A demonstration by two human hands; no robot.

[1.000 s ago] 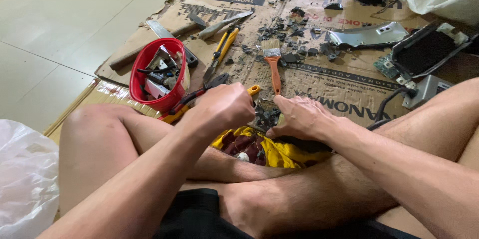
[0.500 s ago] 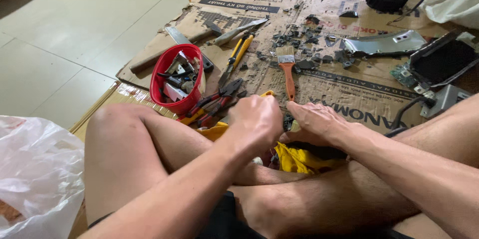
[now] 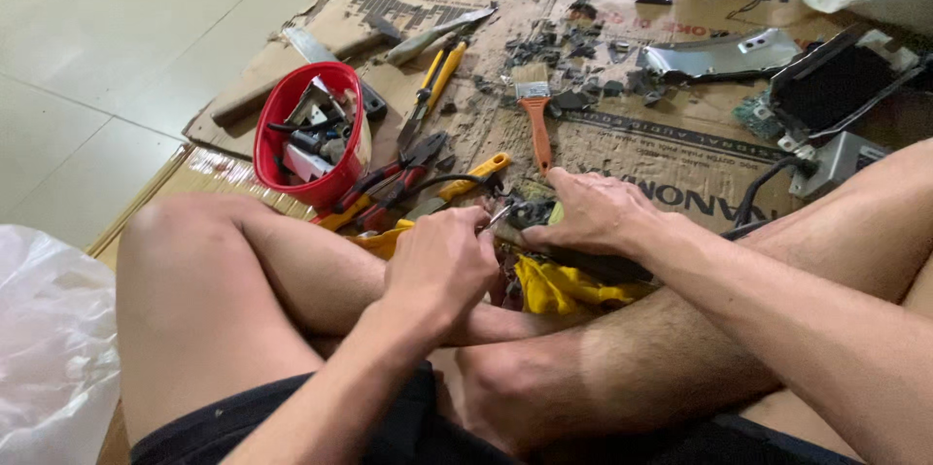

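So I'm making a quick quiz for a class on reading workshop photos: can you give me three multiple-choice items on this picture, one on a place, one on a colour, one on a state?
1. Where is the red tub?
A. on the cardboard, beside the left knee
B. on the white bag
C. in the right hand

2. What colour is the paintbrush handle?
A. blue
B. orange
C. green

3. How is the left hand?
A. flat and open
B. out of sight
C. closed around a small tool

Answers: 1 A, it stands on the cardboard; 2 B, the handle is orange; 3 C, its fingers curl round a thin tool tip.
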